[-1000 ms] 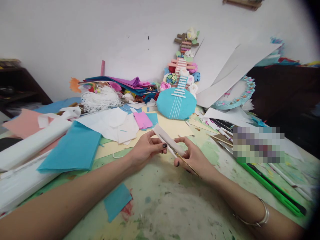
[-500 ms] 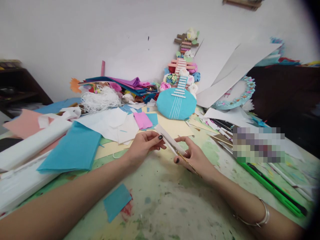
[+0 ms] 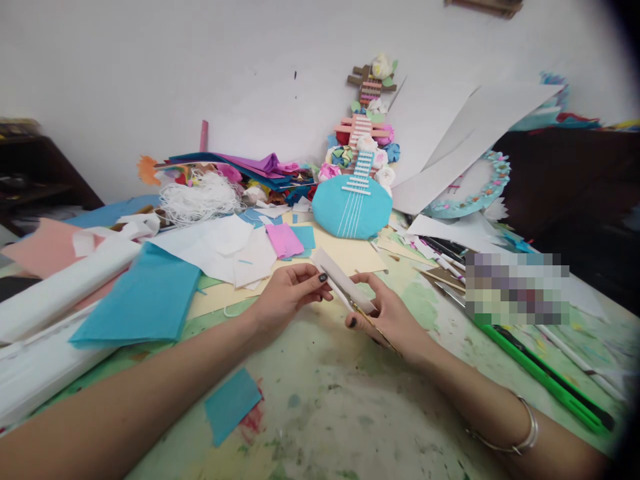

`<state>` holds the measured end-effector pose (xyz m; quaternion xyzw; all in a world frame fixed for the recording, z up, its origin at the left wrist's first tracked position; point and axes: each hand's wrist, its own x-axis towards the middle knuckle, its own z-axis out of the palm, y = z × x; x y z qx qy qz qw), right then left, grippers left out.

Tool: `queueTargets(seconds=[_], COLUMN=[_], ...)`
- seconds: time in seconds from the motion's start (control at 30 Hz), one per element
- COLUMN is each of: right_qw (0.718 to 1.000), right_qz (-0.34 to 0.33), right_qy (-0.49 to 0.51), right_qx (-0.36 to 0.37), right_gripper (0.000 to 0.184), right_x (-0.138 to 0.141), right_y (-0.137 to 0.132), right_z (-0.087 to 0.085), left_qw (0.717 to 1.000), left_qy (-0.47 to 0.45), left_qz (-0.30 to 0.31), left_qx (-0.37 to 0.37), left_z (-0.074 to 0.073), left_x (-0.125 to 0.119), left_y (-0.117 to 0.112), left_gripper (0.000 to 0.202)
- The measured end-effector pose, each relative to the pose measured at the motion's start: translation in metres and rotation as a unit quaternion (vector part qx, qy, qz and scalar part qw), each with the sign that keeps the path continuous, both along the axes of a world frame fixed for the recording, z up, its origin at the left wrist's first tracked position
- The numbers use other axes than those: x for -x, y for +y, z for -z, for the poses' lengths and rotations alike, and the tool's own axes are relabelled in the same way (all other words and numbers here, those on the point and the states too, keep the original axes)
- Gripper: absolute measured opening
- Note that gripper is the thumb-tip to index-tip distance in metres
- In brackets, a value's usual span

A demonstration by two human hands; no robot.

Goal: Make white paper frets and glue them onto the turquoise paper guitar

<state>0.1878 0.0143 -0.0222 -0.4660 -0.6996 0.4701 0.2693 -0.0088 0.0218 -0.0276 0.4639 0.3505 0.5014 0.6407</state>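
My left hand (image 3: 295, 293) pinches the far end of a small piece of white paper (image 3: 343, 272) between thumb and fingers, above the table. Closed around slim gold-handled scissors (image 3: 363, 312), my right hand (image 3: 390, 317) lies at the paper's near end. The blades run along the paper toward my left thumb, with a narrow white edge on their left and the wider part on their right. My right fingers hide part of the handles. Beyond both hands, a turquoise paper instrument (image 3: 353, 207) with white strings leans upright.
Turquoise paper (image 3: 140, 293) and white rolls (image 3: 55, 293) lie at left. A small turquoise piece (image 3: 233, 405) lies in front. White string (image 3: 203, 200) is heaped at the back. At right are a green cutter (image 3: 545, 380) and thin sticks.
The white paper has tilted slightly and shows a little more of its face beside the blades. Both hands keep their grips, and the view has shifted a touch.
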Motion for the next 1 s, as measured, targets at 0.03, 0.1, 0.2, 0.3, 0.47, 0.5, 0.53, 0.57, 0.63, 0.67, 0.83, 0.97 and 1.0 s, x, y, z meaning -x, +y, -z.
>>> queueTargets(seconds=[0.03, 0.1, 0.2, 0.3, 0.47, 0.5, 0.53, 0.57, 0.63, 0.67, 0.83, 0.97, 1.0], right_qw=[1.000, 1.000, 0.999, 0.999, 1.000, 1.000, 1.000, 1.000, 1.000, 1.000, 1.000, 0.999, 0.999], right_qz=[0.007, 0.021, 0.032, 0.028, 0.005, 0.000, -0.004, -0.007, -0.007, -0.005, 0.010, 0.021, 0.023], right_qy=[0.000, -0.007, -0.014, -0.018, -0.005, 0.002, 0.007, 0.010, 0.007, 0.004, -0.002, 0.000, -0.002], right_qx=[0.004, 0.011, 0.008, 0.001, -0.027, -0.027, -0.025, -0.021, -0.013, -0.013, -0.015, -0.025, -0.027], right_gripper=[0.055, 0.054, 0.053, 0.053, 0.054, 0.054, 0.055, 0.055, 0.057, 0.057, 0.054, 0.051, 0.050], right_x=[0.001, 0.003, 0.005, 0.004, 0.000, 0.000, 0.000, 0.000, 0.000, 0.000, 0.003, 0.004, 0.004], right_y=[0.000, 0.000, -0.002, -0.002, 0.000, 0.000, 0.001, 0.001, 0.000, -0.001, -0.003, -0.002, -0.002], right_z=[-0.001, -0.004, -0.007, -0.007, 0.001, 0.003, 0.003, 0.003, 0.001, 0.000, -0.004, -0.003, -0.002], left_qw=[1.000, 1.000, 1.000, 1.000, 1.000, 1.000, 1.000, 0.999, 0.999, 0.999, 0.999, 0.999, 0.999], left_qy=[-0.003, -0.009, -0.012, -0.010, -0.007, 0.000, 0.008, 0.014, 0.021, 0.022, 0.019, 0.015, 0.013], left_qz=[0.001, 0.003, 0.002, 0.005, 0.015, 0.020, 0.025, 0.030, 0.036, 0.036, 0.037, 0.032, 0.033], left_qx=[-0.001, -0.005, -0.008, -0.006, -0.016, -0.015, -0.014, -0.013, -0.011, -0.010, -0.008, -0.008, -0.009], left_z=[0.000, 0.001, 0.001, 0.001, 0.000, 0.000, 0.000, 0.000, 0.000, 0.000, 0.002, 0.004, 0.004], left_x=[0.000, 0.000, 0.000, 0.000, 0.000, -0.001, -0.002, -0.002, -0.003, -0.004, -0.004, -0.004, -0.004], left_y=[0.000, 0.000, 0.000, 0.000, -0.002, -0.003, -0.003, -0.004, -0.005, -0.005, -0.004, -0.004, -0.004], left_gripper=[0.017, 0.016, 0.015, 0.016, 0.016, 0.016, 0.016, 0.017, 0.019, 0.019, 0.020, 0.020, 0.019])
